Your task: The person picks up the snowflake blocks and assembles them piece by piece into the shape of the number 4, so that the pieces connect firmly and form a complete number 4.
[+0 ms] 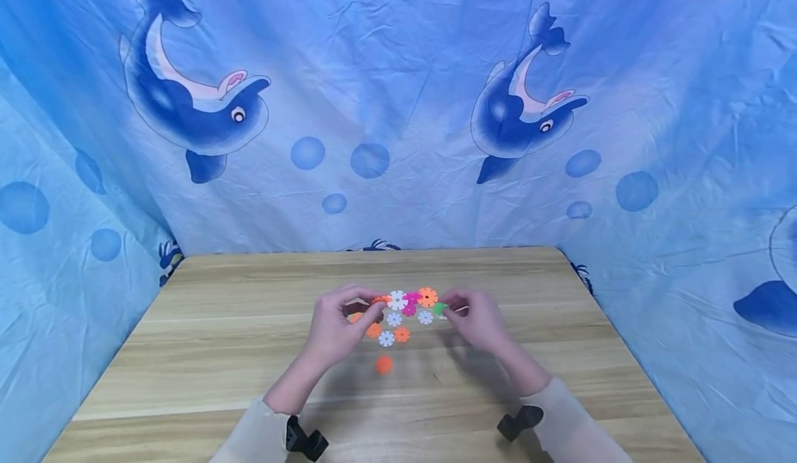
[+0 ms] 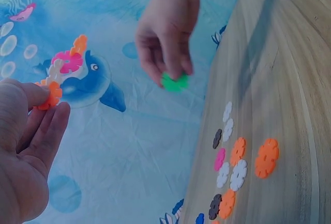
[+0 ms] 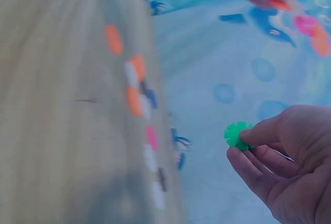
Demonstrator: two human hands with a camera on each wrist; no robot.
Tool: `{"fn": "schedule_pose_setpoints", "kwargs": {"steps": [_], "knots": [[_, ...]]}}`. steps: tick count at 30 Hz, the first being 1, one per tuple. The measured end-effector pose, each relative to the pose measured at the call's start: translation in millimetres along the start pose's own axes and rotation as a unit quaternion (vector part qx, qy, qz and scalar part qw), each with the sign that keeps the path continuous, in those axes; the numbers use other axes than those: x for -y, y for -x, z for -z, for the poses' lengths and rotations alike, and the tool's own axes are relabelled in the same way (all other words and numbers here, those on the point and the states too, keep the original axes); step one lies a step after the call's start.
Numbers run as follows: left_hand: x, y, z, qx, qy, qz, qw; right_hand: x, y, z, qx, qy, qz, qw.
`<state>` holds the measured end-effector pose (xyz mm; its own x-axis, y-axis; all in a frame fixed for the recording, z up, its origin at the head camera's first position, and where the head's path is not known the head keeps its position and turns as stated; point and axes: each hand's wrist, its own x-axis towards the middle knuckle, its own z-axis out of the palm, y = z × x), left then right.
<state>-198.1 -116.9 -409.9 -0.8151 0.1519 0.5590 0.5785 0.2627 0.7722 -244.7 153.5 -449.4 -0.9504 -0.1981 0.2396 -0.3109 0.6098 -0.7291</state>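
My left hand (image 1: 339, 324) pinches a small chain of joined snowflake discs (image 1: 405, 300), orange, white, pink and orange, held above the wooden table (image 1: 218, 352). In the left wrist view the chain (image 2: 64, 71) sticks out from my fingertips (image 2: 39, 97). A single green snowflake disc (image 1: 440, 308) is pinched in my right hand (image 1: 476, 321), just right of the chain's end; the right wrist view shows the green disc (image 3: 237, 135) between thumb and forefinger. Between my hands, loose discs (image 1: 392, 328) in white and orange lie on the table.
One orange disc (image 1: 383, 364) lies apart, nearer to me. More loose discs (image 2: 232, 167), some black and pink, show in the left wrist view. Blue dolphin-print cloth (image 1: 398, 103) hangs behind and beside the table.
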Motion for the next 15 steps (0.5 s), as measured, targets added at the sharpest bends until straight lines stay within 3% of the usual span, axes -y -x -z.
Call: {"fn": "schedule_pose_setpoints", "kwargs": {"steps": [6,15], "knots": [[2.5,2.0,1.9,-0.004,0.002,-0.004,1.0000,18.6,6.1,25.3,-0.017,-0.050,-0.007,0.999],[6.3,0.5,4.1,0.000,-0.006,0.002,1.0000,35.7,13.2,37.0,-0.032,-0.132,0.035,0.990]]}}
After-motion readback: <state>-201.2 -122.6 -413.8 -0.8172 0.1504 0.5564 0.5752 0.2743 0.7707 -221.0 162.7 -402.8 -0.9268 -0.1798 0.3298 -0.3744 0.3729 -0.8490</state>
